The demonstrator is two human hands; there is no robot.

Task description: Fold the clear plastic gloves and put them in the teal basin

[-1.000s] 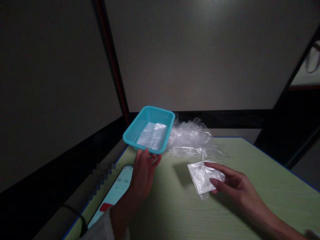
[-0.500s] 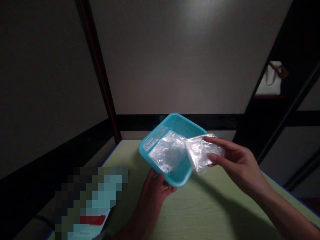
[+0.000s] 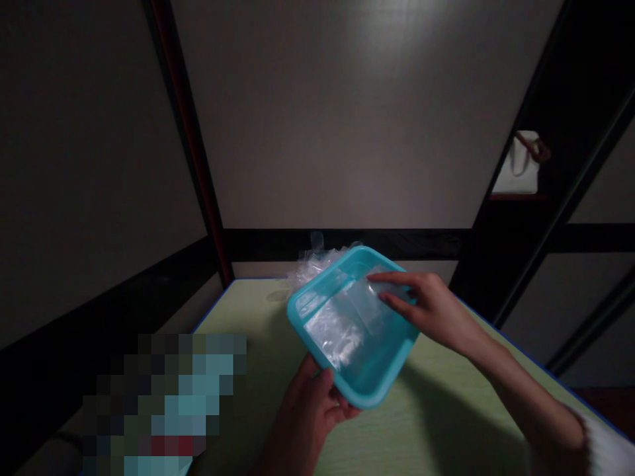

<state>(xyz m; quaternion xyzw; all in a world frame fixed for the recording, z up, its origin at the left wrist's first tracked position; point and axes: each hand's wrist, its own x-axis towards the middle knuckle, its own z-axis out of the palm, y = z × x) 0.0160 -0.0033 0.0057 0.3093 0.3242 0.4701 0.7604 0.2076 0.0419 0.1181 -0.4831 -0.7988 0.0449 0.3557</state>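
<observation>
Right fingers [image 3: 397, 306] slightly parted on clear packet [image 3: 364, 311] in blue tray [image 3: 370, 390]; grip unclear. Left fingers [image 3: 325, 383] closed on tray's near edge, above green, blue-edged worktop [image 3: 243, 314]. Pale wall panel [image 3: 327, 132] behind; white bag [image 3: 524, 177] on shelf [image 3: 518, 197], right.

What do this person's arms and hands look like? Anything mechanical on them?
Nothing mechanical shows. The left grip and right grip are ordinary human hands with slender fingers; I see no gloves, cables or markings. A loose, whitish sleeve covers the right arm partway up the forearm. No sleeve is discernible on the left arm.
</observation>
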